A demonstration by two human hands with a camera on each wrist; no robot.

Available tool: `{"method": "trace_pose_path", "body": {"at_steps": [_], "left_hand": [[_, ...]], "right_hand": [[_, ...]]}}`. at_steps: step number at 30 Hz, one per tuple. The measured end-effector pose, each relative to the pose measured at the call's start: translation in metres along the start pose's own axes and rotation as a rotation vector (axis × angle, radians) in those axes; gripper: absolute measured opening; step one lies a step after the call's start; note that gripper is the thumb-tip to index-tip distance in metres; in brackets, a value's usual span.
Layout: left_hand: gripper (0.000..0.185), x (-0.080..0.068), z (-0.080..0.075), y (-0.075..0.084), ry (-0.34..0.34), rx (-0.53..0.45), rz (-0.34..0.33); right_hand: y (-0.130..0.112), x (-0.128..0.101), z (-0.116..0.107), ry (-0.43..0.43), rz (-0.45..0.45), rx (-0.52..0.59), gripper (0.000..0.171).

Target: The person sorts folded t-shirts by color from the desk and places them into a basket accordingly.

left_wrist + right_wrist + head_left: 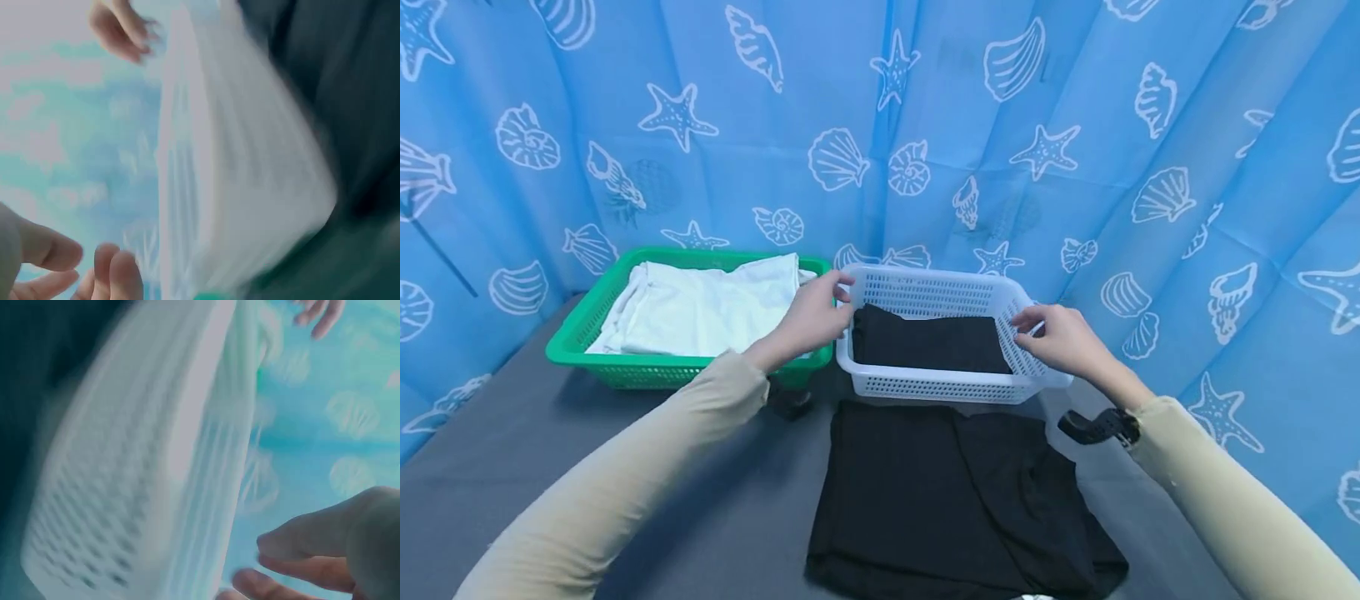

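**Both hands at the white basket**

Reaching forward with both arms in beige sleeves, bent at the elbows. Left hand (815, 318) at the left end of the white basket (925, 293), fingers loosely curled over the rim — firm grip or mere touch cannot be told. Right hand (1057, 337) at the right end, fingers bent at the rim; wrist views too blurred to settle it. Inside the basket, a folded black garment (928, 343). Just in front, another black garment (955, 500) spread flat on the grey tabletop (587, 467). To the left, touching, a green basket (595, 350) holding white cloth (700, 308). Behind — a blue curtain (1075, 125) printed with shells and starfish.
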State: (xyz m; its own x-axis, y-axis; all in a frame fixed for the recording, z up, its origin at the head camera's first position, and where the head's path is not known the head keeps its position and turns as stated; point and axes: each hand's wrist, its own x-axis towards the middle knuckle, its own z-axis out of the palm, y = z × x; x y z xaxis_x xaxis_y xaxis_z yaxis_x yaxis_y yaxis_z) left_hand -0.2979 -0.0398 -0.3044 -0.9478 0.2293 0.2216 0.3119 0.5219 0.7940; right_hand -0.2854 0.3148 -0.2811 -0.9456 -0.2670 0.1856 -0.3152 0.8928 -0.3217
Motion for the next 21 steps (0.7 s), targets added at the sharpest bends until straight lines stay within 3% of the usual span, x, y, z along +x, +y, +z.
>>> {"method": "trace_pose_path", "body": {"at_steps": [3,6,9,12,16,21], "left_hand": [[0.035,-0.043,0.003,0.001,-0.025,-0.076,0.023],[0.036,-0.084,0.008,-0.009,-0.121,-0.169,-0.046],[0.039,-0.110,0.015,-0.024,-0.207,-0.263,-0.157],[0.043,-0.124,0.020,-0.037,-0.252,-0.317,-0.253],[0.050,-0.135,0.026,-0.047,-0.297,-0.378,-0.361],[0.052,-0.142,0.036,-0.052,-0.384,-0.541,-0.417]], "right_hand": [[-0.009,-0.039,0.000,-0.043,-0.033,0.082,0.015],[-0.008,-0.070,-0.001,-0.149,-0.045,0.198,0.010],[0.000,-0.091,0.002,-0.275,-0.016,0.308,0.012],[0.011,-0.102,0.007,-0.343,0.050,0.360,0.021],[0.028,-0.114,0.018,-0.377,0.164,0.386,0.054],[0.045,-0.124,0.038,-0.437,0.208,0.460,0.075]]}}
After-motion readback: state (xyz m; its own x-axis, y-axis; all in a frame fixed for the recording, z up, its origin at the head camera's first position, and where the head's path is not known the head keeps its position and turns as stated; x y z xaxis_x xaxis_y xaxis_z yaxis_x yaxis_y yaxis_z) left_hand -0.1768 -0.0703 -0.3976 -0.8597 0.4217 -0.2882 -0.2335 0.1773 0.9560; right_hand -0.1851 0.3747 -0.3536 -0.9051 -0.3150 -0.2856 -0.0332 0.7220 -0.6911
